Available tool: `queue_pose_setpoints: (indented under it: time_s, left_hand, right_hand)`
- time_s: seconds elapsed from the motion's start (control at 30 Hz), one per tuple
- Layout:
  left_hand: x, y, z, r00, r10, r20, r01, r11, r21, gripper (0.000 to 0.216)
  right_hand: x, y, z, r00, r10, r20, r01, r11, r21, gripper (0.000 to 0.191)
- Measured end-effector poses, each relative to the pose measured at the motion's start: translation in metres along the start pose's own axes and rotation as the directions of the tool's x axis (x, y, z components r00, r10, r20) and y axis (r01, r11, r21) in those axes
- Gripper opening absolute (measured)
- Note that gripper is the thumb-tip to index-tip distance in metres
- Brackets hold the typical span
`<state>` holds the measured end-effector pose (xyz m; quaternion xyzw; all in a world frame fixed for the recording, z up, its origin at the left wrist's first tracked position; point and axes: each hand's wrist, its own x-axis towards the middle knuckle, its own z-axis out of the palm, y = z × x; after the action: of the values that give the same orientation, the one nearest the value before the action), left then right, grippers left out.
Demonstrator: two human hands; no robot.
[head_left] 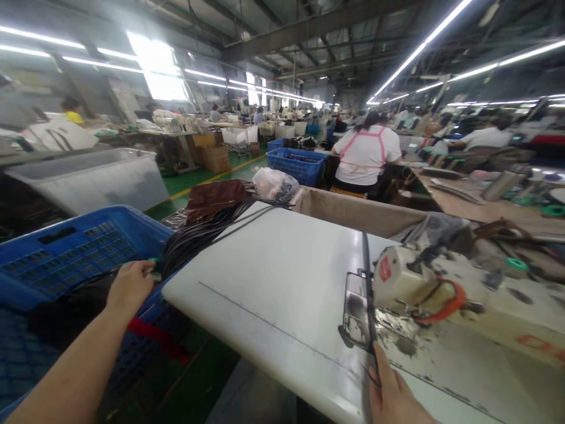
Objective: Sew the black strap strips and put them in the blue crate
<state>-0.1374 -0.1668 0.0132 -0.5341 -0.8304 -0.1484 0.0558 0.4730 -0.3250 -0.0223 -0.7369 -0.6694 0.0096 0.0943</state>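
I'm looking thru the head cam, and the right hand point(395, 386) is keeping its fingers close tog, pinching the near end of a dark strap point(371, 294). The strap is lying on the white table point(265, 265), running away from me over the side of a metal plate point(356, 306), right next to the sewing machine point(410, 282). I can't tell if any of it is sitting under the needle, b/c the machine head is hiding that bit. If the right hand is pulling too hard, the strap could be sliding crooked or catching on the plate's edge. If the fingers are going too near the needle w/ the machine running, they could be getting hurt. The left hand point(130, 288) is curling shut round a small green thing point(152, 268), too blurry to name, over the blue basket point(132, 229). That thing could be dropping in there if the grip is going loose. Long black cords point(198, 238) are lying just beside that hand, so a quick tug could be snagging them, and a red strip point(154, 335) is hanging low, maybe catching on stuff too
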Motion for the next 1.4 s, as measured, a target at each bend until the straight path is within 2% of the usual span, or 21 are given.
queue_pose_setpoints:
  time_s: [0.07, 0.17, 0.27, 0.4, 0.5, 0.53, 0.6, 0.7, 0.87, 1.0, 1.1, 1.17, 1.27, 1.4]
  left_hand:
    - [-0.003, 0.035, 0.01, 0.989, 0.137, -0.062, -0.142, 0.986, -0.084, 0.036]
    - [-0.024, 0.105, 0.03, 0.921, 0.38, -0.085, -0.389, 0.898, -0.207, 0.032]
    - [-0.068, 0.187, 0.05, 0.777, 0.623, -0.095, -0.607, 0.7, -0.375, 0.034]
    - [-0.147, 0.284, 0.057, 0.523, 0.836, -0.168, -0.778, 0.386, -0.496, 0.039]
    - [-0.2, 0.333, 0.049, 0.352, 0.919, -0.177, -0.836, 0.224, -0.501, 0.043]
    - [-0.213, 0.345, 0.046, 0.31, 0.936, -0.166, -0.847, 0.193, -0.494, 0.042]
    - [-0.235, 0.362, 0.043, 0.26, 0.954, -0.15, -0.867, 0.163, -0.471, 0.043]
    - [-0.252, 0.375, 0.045, 0.241, 0.957, -0.16, -0.884, 0.149, -0.444, 0.044]
    - [-0.256, 0.375, 0.047, 0.266, 0.942, -0.203, -0.875, 0.147, -0.462, 0.038]
    - [-0.257, 0.371, 0.044, 0.25, 0.948, -0.195, -0.883, 0.141, -0.447, 0.041]
    - [-0.259, 0.371, 0.042, 0.223, 0.959, -0.177, -0.904, 0.135, -0.406, 0.052]
    - [-0.261, 0.371, 0.041, 0.222, 0.961, -0.166, -0.911, 0.143, -0.386, 0.059]
    - [-0.262, 0.371, 0.041, 0.235, 0.958, -0.162, -0.911, 0.159, -0.38, 0.063]
    - [-0.262, 0.371, 0.041, 0.227, 0.958, -0.176, -0.919, 0.151, -0.364, 0.061]
  right_hand:
    - [-0.003, -0.011, -0.004, 0.999, 0.038, 0.007, -0.038, 0.997, -0.062, 0.054]
    - [-0.003, -0.019, -0.008, 0.998, 0.053, -0.017, -0.055, 0.993, -0.101, 0.053]
    - [-0.004, -0.024, -0.014, 0.998, 0.058, -0.011, -0.059, 0.991, -0.12, 0.052]
    - [-0.004, -0.033, -0.026, 0.99, 0.12, 0.068, -0.111, 0.987, -0.117, 0.056]
    - [-0.006, -0.037, -0.029, 0.985, 0.14, 0.098, -0.133, 0.988, -0.083, 0.061]
    - [-0.007, -0.038, -0.029, 0.986, 0.138, 0.096, -0.131, 0.989, -0.074, 0.062]
    - [-0.009, -0.038, -0.029, 0.987, 0.137, 0.086, -0.133, 0.989, -0.058, 0.063]
    - [-0.011, -0.035, -0.03, 0.985, 0.152, 0.086, -0.152, 0.988, -0.007, 0.06]
    - [-0.014, -0.027, -0.034, 0.991, 0.135, 0.028, -0.137, 0.965, 0.222, 0.049]
    - [-0.016, -0.018, -0.031, 0.981, 0.195, -0.025, -0.166, 0.889, 0.428, 0.042]
    - [-0.015, -0.014, -0.029, 0.967, 0.248, -0.061, -0.169, 0.801, 0.575, 0.037]
    - [-0.013, -0.013, -0.031, 0.958, 0.276, -0.078, -0.16, 0.739, 0.654, 0.036]
    - [-0.011, -0.013, -0.034, 0.948, 0.31, -0.069, -0.169, 0.677, 0.716, 0.036]
    - [-0.011, -0.011, -0.034, 0.94, 0.335, -0.062, -0.185, 0.654, 0.734, 0.036]
